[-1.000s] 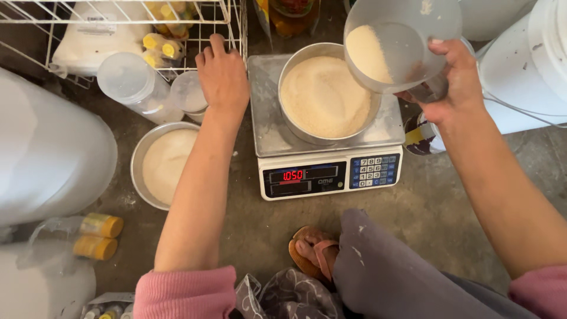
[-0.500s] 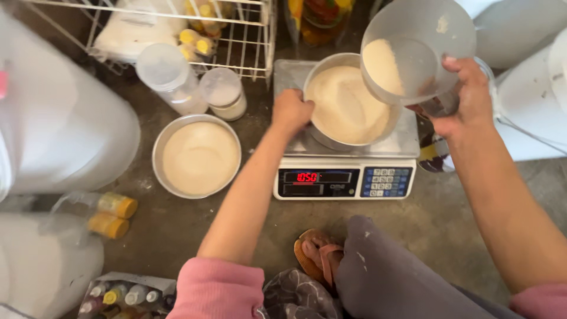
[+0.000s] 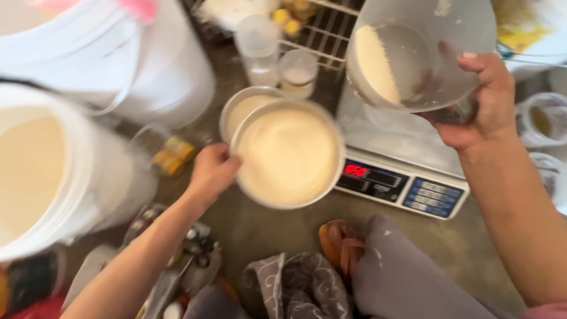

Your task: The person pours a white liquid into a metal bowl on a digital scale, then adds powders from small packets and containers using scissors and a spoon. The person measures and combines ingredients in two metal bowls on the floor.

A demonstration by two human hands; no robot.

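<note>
Head view: left hand gripping rim of batter-filled round pan above floor, partly hiding second pan; right hand clasping tilted plastic jug over scale; surroundings blurred.
</note>
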